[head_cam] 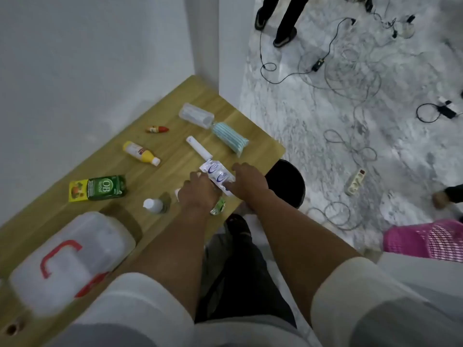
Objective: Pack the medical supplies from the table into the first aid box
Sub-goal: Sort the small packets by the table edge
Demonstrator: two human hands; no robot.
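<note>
Here, seen from the head camera, a person leans over a wooden table (175, 103). Both hands hold a white foil packet with blue print (217, 177) near the table's right edge: the left hand (199, 194) has its grip closed around one end, and the right hand (248, 182) pinches the other end. Still lying on the table are a white tube (199, 147), a pack of blue face masks (230, 139), a clear plastic case (196, 115), a yellow bottle (140, 153), a green carton (99, 188) and a small white-capped bottle (154, 206). The first aid box (72, 261), translucent with a red handle, sits closed at the table's near left.
</note>
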